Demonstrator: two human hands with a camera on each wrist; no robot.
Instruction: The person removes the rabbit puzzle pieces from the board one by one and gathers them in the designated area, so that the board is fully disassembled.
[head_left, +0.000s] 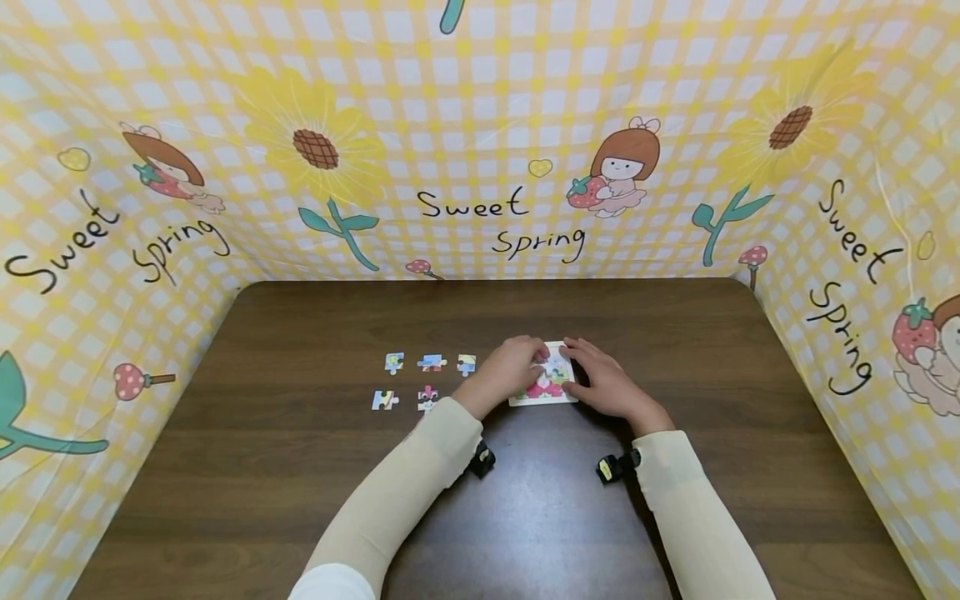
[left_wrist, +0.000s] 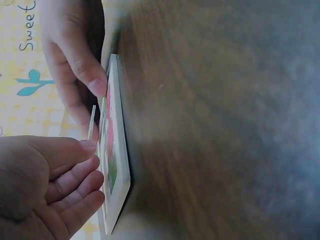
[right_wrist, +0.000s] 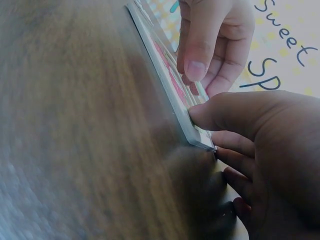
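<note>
Left hand (head_left: 501, 375) has a piece (left_wrist: 92, 121) pinched, flat-ish, just over the board (head_left: 546, 400), which sits between both hands. Right hand (head_left: 609, 385) is spread at its right edge; loose pieces (head_left: 385, 400) lie left.

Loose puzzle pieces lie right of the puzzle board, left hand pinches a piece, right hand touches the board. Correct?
No: the loose puzzle pieces lie left of the puzzle board, as the head view shows. The left hand does pinch a piece, and the right hand touches the board.
</note>
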